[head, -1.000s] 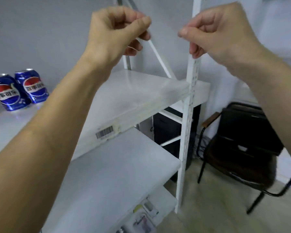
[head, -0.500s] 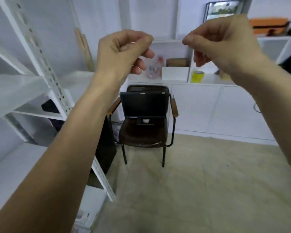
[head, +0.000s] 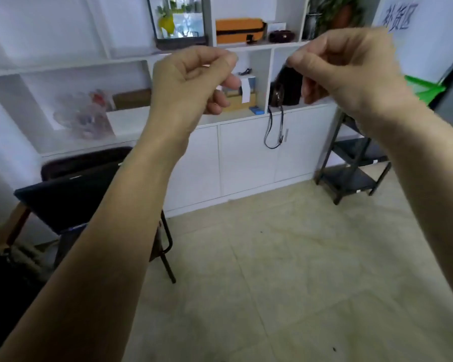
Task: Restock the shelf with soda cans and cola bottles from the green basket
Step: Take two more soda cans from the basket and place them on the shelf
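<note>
Both bare hands are raised in front of the camera with nothing in them. The left hand (head: 191,79) has its fingers curled in, thumb tip resting against the forefinger, holding nothing. The right hand (head: 351,71) looks the same: fingers curled under, thumb meeting the forefinger, and no object shows between them.

The green plastic basket (head: 424,88) only peeks in at the right edge of the view, just past the right wrist, sitting up on the black metal rack (head: 351,176); what's inside it can't be seen from here. No cans or bottles are in sight.

Behind the hands is a white wall cabinet (head: 246,158) with open cubbies above its doors, and an orange zip case (head: 239,30) lies on its top shelf. A dark chair with wooden armrests (head: 71,189) stands at the lower left on the beige tiled floor (head: 285,283).
</note>
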